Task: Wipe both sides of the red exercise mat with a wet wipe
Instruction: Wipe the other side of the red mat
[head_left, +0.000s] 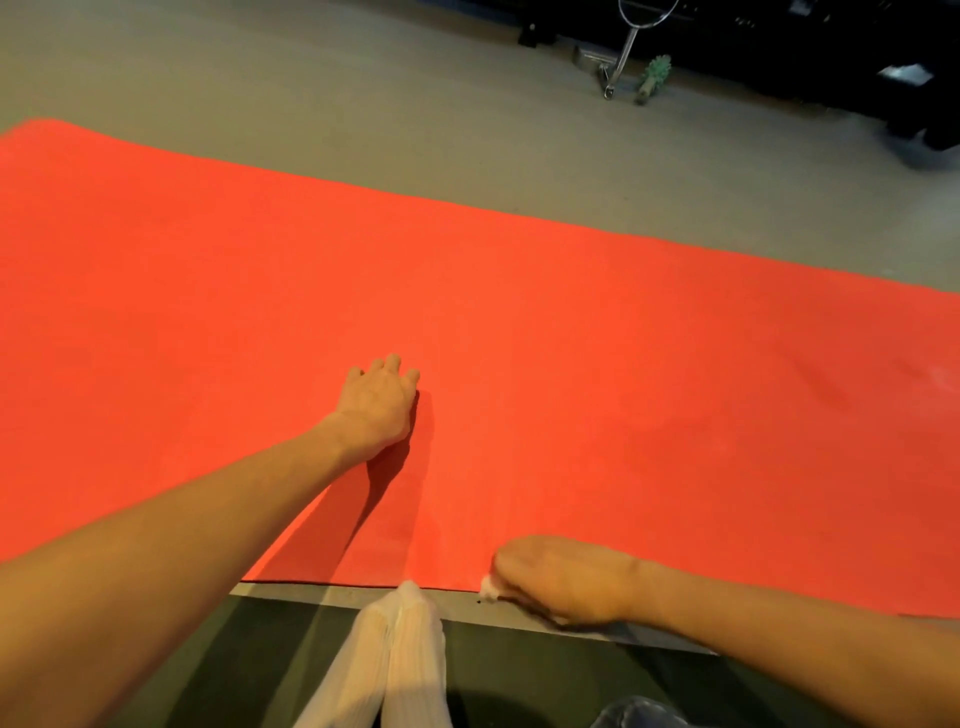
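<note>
The red exercise mat (623, 338) lies flat across the grey floor and fills the middle of the view. My left hand (376, 402) rests on the mat near its centre, palm down with the fingers spread. My right hand (563, 579) lies over the mat's near edge and holds a crumpled white wet wipe (489, 590), which peeks out under the fingers at the left side of the hand. Most of the wipe is hidden under the hand.
My feet in white socks (397, 660) stand just before the mat's near edge. At the back right are a chrome stand leg (615, 73), a small green object (653, 78) and dark furniture (831, 57). Grey floor (311, 78) lies beyond the mat.
</note>
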